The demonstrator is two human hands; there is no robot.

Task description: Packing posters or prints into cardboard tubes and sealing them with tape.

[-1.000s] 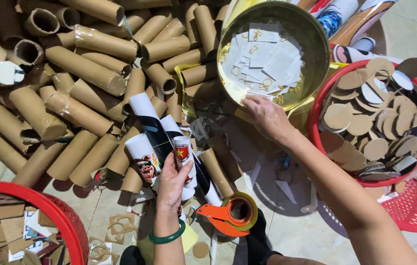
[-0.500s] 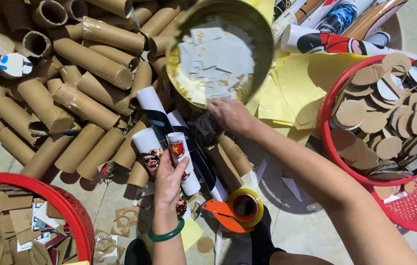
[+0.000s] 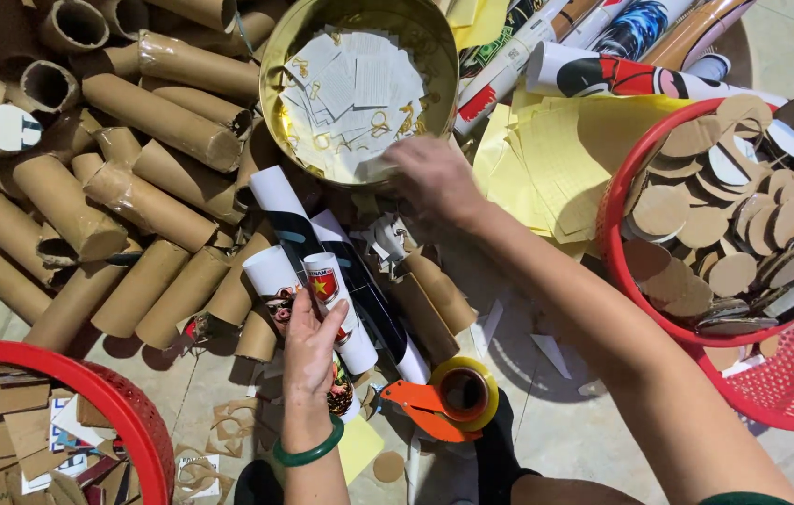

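My left hand [image 3: 311, 344], with a green bangle on its wrist, grips a white paper-wrapped tube [image 3: 339, 309] that has a red label with a star; the tube lies among other printed rolls [image 3: 286, 220]. My right hand [image 3: 432, 176] is blurred and reaches over the near rim of a round gold tin [image 3: 275, 58] full of white paper slips [image 3: 357, 89]. Its fingers touch the slips at the tin's edge; I cannot tell whether they hold one.
A heap of brown cardboard tubes [image 3: 140, 168] fills the left. At right a red basket [image 3: 617, 245] holds cardboard discs, and a second red basket [image 3: 126, 404] of card scraps sits bottom left. An orange tape dispenser [image 3: 448, 400] lies near me, with yellow sheets [image 3: 546, 159] behind.
My right hand has moved left along the gold tin's near rim, away from the disc basket, onto the paper slips. My left hand keeps hold of the white tube.
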